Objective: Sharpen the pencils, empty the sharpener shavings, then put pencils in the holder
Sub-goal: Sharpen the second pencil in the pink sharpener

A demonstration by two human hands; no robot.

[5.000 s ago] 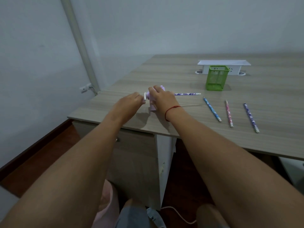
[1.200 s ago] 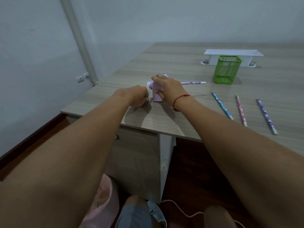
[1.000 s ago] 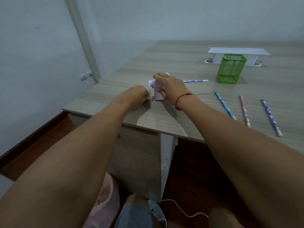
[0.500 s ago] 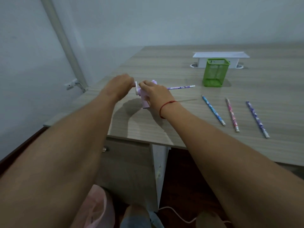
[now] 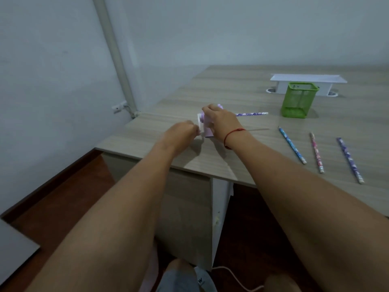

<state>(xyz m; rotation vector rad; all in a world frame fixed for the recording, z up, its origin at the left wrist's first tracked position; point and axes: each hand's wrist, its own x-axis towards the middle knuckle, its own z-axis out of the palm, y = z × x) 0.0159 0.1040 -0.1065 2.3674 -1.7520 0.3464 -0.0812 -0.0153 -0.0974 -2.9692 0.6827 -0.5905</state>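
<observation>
Nearest, at the bottom: a white cable (image 5: 237, 281) on the dark wood floor (image 5: 63, 207), in front of a drawer unit (image 5: 189, 207) under the table (image 5: 231, 98). Both bare forearms reach fwd over the near table edge.

On the table's right side lie 3 loose pencils, apart from each other & roughly parallel. The blue pencil (image 5: 292, 145) is leftmost, the pink pencil (image 5: 316, 152) in the middle, the purple pencil (image 5: 350, 160) rightmost. No hand touches them.

Left of them & a bit farther, a lilac sharpener (image 5: 208, 132) stands on the table near its left corner. The right hand (image 5: 221, 123), w/ a red string bracelet (image 5: 233, 135) on the wrist, comes from above. Its grip wraps over the sharpener's top & side. The left hand (image 5: 181, 133) is just left of it, slightly blurred. Its fingers are curled & its grip is clenched at the white crank handle (image 5: 199, 123) on the sharpener's left end.

A patterned 4th pencil (image 5: 251, 114) sticks out on the sharpener's right, level, pointing right toward the holder. Its inner end is hidden behind the right hand.

Farther right a green mesh holder (image 5: 300, 100) stands upright, well apart from the sharpener. Just behind it sits a white box (image 5: 308, 81).

Far left: a grey wall (image 5: 52, 81) w/ a pipe (image 5: 113, 55) running up it & a wall socket (image 5: 119, 106) low beside the pipe.
</observation>
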